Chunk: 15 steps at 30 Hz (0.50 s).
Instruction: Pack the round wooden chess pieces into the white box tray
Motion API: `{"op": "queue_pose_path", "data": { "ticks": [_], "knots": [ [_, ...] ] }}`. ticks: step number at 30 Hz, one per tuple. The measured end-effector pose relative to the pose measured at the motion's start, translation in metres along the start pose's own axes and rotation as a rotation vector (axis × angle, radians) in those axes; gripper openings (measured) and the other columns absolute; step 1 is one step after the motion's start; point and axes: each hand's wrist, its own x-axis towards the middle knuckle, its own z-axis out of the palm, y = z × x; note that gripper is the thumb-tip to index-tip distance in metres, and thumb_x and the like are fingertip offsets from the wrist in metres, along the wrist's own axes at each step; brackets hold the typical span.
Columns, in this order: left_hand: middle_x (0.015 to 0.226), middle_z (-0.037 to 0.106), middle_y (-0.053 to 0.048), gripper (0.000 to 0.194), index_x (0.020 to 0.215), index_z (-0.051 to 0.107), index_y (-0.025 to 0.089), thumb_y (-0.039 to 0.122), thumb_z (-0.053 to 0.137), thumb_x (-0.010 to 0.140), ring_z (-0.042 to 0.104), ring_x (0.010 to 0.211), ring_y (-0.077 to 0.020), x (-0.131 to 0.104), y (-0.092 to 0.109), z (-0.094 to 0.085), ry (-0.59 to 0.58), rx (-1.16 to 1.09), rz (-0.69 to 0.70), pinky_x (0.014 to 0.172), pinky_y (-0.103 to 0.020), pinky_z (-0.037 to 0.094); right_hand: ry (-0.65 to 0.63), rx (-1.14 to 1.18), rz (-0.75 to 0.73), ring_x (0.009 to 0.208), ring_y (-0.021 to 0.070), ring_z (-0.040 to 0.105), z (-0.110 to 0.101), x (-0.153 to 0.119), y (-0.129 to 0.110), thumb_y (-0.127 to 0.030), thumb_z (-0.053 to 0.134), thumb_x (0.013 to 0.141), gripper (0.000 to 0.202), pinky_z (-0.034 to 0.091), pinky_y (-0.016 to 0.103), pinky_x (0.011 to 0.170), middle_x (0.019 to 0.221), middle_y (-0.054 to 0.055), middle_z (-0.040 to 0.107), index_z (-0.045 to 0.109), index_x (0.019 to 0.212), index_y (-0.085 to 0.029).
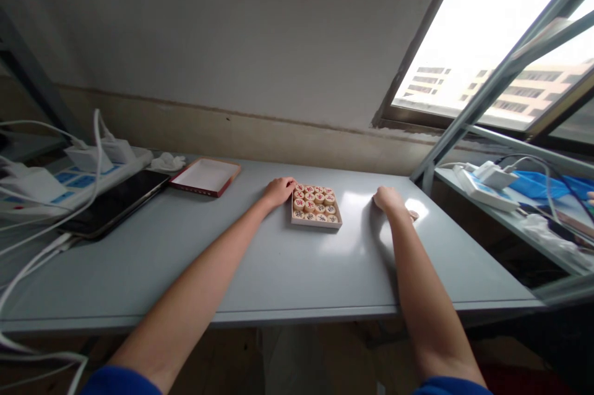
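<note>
Round wooden chess pieces with red and dark characters fill a shallow box point(317, 225) at the middle of the grey table. At the box's back left corner, my left hand point(279, 190) rests with bent fingers touching its edge. My right hand point(388, 198) is on the table to the right of the box, apart from it, with its fingers curled together; anything inside it is hidden. A loose wooden piece point(413, 215) lies just right of my right wrist, partly covered by the arm.
An open box lid point(206, 176) lies at the back left. Further left are a black tablet point(116, 200), a power strip point(69, 187) and white cables. A metal frame point(468, 113) and another power strip point(487, 187) stand at the right.
</note>
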Motion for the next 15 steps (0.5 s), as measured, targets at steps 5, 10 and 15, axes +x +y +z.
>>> {"op": "queue_pose_path", "data": {
  "ticks": [5,10,15],
  "knots": [
    [0.106,0.065,-0.005,0.030,0.097,0.065,0.019,0.025,0.039,0.084,0.057,0.097,-0.0187,0.001,0.000,0.000,0.002,-0.018,-0.005,0.082,-0.025,0.040,0.031,0.037,-0.208,0.081,0.0243,0.062,0.001,-0.001,-0.025,-0.016,0.046,0.080,0.024,0.042,0.028,0.066,0.087,0.020,0.066,0.068,0.086,-0.009],
    [0.106,0.065,-0.006,0.031,0.099,0.064,0.018,0.025,0.037,0.085,0.057,0.097,-0.0181,0.001,0.000,0.000,-0.009,-0.016,0.004,0.081,-0.024,0.040,0.065,0.094,-0.411,0.087,0.0212,0.061,0.003,-0.023,-0.056,-0.016,0.042,0.083,0.027,0.042,0.026,0.072,0.094,0.015,0.065,0.062,0.100,-0.010],
    [0.105,0.065,-0.006,0.031,0.097,0.065,0.018,0.026,0.038,0.084,0.057,0.096,-0.0195,-0.001,0.001,0.000,-0.001,-0.031,-0.004,0.081,-0.026,0.041,0.200,0.304,-0.600,0.096,0.0179,0.057,0.015,-0.049,-0.061,-0.012,0.036,0.086,0.029,0.042,0.026,0.081,0.109,0.013,0.061,0.057,0.107,-0.012]
  ]
}}
